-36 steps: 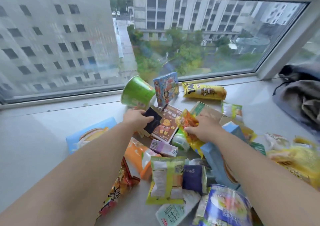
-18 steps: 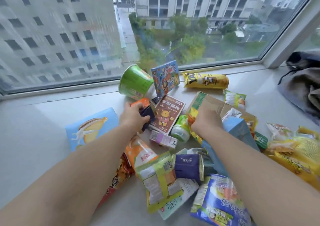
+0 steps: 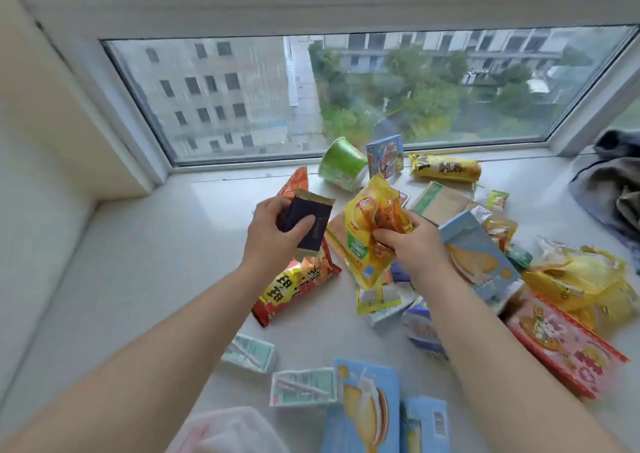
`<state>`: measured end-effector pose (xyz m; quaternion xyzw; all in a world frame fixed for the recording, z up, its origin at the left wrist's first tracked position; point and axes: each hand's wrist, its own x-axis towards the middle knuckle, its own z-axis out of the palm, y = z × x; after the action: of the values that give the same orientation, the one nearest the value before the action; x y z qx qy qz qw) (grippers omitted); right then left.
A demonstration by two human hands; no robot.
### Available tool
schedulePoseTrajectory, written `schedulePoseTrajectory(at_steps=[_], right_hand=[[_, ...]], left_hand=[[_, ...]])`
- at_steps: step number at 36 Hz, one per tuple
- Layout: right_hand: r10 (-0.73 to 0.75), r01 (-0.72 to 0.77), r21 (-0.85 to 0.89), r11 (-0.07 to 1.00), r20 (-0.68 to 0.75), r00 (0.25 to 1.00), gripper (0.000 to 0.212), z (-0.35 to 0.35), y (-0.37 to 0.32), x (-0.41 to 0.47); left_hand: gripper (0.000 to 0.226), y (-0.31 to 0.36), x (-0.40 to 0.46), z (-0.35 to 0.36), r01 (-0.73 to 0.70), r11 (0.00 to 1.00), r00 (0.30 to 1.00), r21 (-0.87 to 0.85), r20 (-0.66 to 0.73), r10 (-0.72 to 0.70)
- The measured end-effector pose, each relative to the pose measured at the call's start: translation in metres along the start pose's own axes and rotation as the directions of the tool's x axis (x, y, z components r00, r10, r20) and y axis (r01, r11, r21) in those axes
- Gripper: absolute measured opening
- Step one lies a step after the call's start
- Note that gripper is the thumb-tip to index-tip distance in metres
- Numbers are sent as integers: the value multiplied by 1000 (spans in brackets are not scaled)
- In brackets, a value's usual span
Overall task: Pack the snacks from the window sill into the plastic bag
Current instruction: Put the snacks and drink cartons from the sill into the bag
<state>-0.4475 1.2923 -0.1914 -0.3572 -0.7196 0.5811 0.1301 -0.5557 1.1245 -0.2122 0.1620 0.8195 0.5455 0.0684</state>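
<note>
Both bare arms reach forward over the white window sill (image 3: 145, 265), held up above the snacks. The left hand (image 3: 273, 236) is turned with its thumb on top, and its fingers and thumb curl round one dark blue packet (image 3: 306, 222), with an orange packet (image 3: 294, 184) sticking up behind it. The right hand (image 3: 412, 244) is just beside the left hand, and its fingers bunch up and grip some crinkly yellow and orange packets (image 3: 372, 225); how many it holds cannot be told. Close to the person, below both arms, lies the see-through plastic bag (image 3: 228, 430), only partly in view. Three light blue boxes with cake pictures show: one big box (image 3: 476, 253) just right of the right hand, one (image 3: 365, 406) low between the arms, and one small box (image 3: 424, 425) beside that. Under the left hand lies one red and yellow packet (image 3: 294, 284). Far beyond the hands, by the glass, sit one tipped green cup (image 3: 341, 165), one picture box (image 3: 384, 154) and one long yellow packet (image 3: 445, 168). Right of the right arm lies one pink and red box (image 3: 561, 343). Two small pale green packets (image 3: 303, 386) lie between the arms. Grey cloth (image 3: 613, 182) lies far to the right.
</note>
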Motion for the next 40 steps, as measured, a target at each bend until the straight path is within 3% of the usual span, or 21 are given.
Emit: schedulePoseTrajectory(at_steps=[12, 16, 23, 27, 30, 33, 36, 40], right_hand=[[49, -116, 188, 975, 330, 943, 43, 82, 47, -195], [75, -89, 23, 996, 357, 931, 42, 106, 77, -243], [75, 36, -284, 958, 370, 926, 51, 139, 131, -291], [77, 172, -635, 753, 345, 935, 50, 136, 151, -296], [-68, 280, -775, 566, 295, 953, 47, 130, 161, -294], [-281, 413, -853, 320, 331, 901, 61, 137, 166, -291], [-382, 490, -850, 193, 395, 836, 66, 151, 163, -294], [-229, 561, -811, 163, 522, 821, 61, 163, 181, -311]], left_hand=[[19, -41, -180, -147, 60, 996, 995, -64, -71, -64], [20, -74, -237, -170, 80, 996, 995, -46, -52, -82], [23, -150, -303, -175, 77, 978, 994, 193, 59, -90], [29, -186, -332, -166, 3, 895, 922, 447, 345, -175], [31, -207, -355, -170, -254, 673, 759, 694, 575, -307], [27, -208, -367, -169, -393, 569, 718, 722, 628, -301], [38, -202, -372, -163, -455, 538, 659, 709, 675, -333], [38, -202, -375, -160, -423, 615, 585, 665, 719, -376]])
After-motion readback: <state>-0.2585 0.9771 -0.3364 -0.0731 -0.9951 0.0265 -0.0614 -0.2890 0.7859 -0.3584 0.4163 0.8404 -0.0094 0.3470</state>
